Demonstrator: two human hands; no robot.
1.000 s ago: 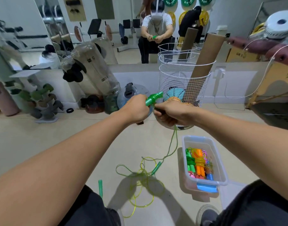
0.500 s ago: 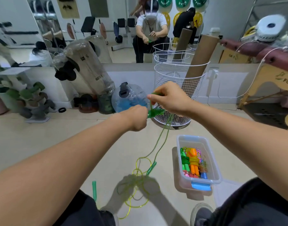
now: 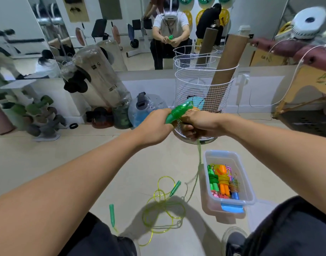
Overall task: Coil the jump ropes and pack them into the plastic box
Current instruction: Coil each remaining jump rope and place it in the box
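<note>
My left hand (image 3: 155, 126) grips a green jump rope handle (image 3: 177, 112) that points up and to the right. Close beside it, my right hand (image 3: 199, 124) holds the yellow-green cord (image 3: 198, 159), which hangs down from it to the floor. More of that cord lies in loose loops (image 3: 162, 206) on the floor between my knees. Two other green handles (image 3: 175, 188) (image 3: 112, 215) lie there too. The clear plastic box (image 3: 250, 196) stands on the floor at the right, with several coiled ropes (image 3: 222, 181) in green, orange, pink and blue inside.
A white wire basket (image 3: 221, 100) with a cardboard tube (image 3: 226, 65) stands just behind my hands. Water jugs (image 3: 143, 111), weight bags and a dumbbell rack (image 3: 42, 115) line the mirrored wall at the left. My knees and a shoe (image 3: 234, 241) frame the floor space.
My right hand dropped from above the handle to beside it, low on the cord. The handle in my left hand tilted back upward. The cord on the floor has shifted a little.
</note>
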